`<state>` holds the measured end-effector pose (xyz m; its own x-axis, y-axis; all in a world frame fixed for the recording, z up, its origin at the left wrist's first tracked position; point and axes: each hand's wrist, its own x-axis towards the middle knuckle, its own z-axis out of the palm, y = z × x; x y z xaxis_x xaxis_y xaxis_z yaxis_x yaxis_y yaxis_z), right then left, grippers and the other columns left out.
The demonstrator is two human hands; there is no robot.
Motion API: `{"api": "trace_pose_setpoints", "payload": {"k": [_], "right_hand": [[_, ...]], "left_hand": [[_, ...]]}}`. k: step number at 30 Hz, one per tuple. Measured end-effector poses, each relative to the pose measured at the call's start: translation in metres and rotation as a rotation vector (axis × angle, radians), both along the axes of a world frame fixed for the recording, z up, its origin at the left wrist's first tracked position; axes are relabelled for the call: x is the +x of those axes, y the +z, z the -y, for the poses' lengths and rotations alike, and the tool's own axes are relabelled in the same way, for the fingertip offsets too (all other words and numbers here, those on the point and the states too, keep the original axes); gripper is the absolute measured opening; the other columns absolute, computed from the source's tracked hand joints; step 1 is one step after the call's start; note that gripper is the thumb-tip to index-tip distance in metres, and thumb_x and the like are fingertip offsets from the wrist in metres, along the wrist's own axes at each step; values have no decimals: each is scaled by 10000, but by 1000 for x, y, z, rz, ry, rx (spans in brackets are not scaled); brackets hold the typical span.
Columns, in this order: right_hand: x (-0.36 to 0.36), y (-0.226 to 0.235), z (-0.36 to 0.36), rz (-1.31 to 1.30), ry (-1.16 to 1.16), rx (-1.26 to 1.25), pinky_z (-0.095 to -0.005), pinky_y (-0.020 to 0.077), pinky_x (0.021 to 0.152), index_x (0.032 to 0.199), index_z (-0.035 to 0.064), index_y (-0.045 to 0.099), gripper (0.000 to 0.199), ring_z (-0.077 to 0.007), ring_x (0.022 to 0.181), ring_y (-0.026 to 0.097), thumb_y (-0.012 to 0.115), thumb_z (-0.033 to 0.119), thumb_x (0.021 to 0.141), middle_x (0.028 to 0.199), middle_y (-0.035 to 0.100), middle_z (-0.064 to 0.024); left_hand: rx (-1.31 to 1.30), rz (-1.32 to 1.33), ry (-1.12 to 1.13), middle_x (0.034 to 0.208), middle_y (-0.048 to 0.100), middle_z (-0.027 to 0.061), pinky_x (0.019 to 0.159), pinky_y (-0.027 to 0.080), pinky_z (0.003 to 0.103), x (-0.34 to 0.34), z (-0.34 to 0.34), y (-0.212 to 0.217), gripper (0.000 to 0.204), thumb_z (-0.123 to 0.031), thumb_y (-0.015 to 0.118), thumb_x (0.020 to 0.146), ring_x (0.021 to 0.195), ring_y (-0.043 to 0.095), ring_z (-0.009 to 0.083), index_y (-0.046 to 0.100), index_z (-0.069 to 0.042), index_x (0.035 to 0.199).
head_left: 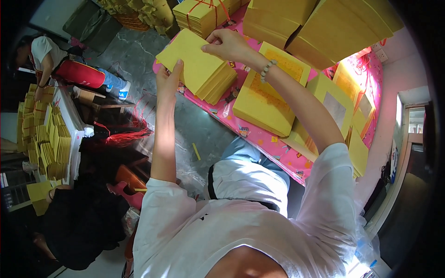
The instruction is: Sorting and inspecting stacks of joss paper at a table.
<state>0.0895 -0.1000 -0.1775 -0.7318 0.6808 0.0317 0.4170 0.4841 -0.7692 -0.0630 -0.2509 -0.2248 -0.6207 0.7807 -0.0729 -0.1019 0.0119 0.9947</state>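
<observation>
At the left, a person in a red apron (pixel 82 73) stands by a white table (pixel 75 139), which carries many yellow bundles (pixel 53 147); red strings (pixel 121 137) hang between there and the worker's own place. Next comes the left hand (pixel 168 82), which grips the near left edge of a yellow sheet (pixel 189 56), with the thumb on top and the fingers mostly hidden below. The sheet lies on a yellow stack (pixel 217 85) at the far left corner of the pink-covered table (pixel 291 160). Its long axis goes from far left to near right, so it lies between the two hands, to the right of the left hand. The right hand (pixel 225 45) touches the opposite, far right edge with bent fingers; I cannot tell whether it pinches the paper. Both hands are about equally near. Further right is a yellow block with an orange pattern (pixel 264 112).
</observation>
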Motion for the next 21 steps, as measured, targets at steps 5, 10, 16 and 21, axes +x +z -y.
{"api": "trace_pose_setpoints", "payload": {"k": [5,10,16,21], "right_hand": [[-1,-22,-6,100,-19,1,-293,481,602,935,35,673,364,-132,676,616,715,361,779,778,659,-60],[2,-32,-10,153,-39,35,-352,507,671,889,60,679,405,-200,722,650,732,423,718,779,674,-81],[4,-38,-13,166,-62,-15,-361,509,707,886,75,680,426,-211,753,656,743,442,679,759,672,-86],[3,-36,-10,182,-65,-52,-356,507,699,903,74,667,431,-218,749,654,745,431,673,763,667,-84]], "left_hand": [[-30,64,-10,823,647,6,442,377,196,1,-6,-27,258,-211,658,899,565,546,43,600,-52,1094],[-56,55,-26,823,638,-3,438,360,198,0,-9,-39,243,-200,668,891,574,536,42,601,-65,1082],[-91,-11,-17,834,637,-3,444,355,200,0,-13,-43,249,-196,678,882,585,536,42,599,-60,1076],[-98,-5,-26,849,638,-3,455,352,200,-6,-11,-48,257,-194,683,877,604,535,41,599,-56,1078]]}}
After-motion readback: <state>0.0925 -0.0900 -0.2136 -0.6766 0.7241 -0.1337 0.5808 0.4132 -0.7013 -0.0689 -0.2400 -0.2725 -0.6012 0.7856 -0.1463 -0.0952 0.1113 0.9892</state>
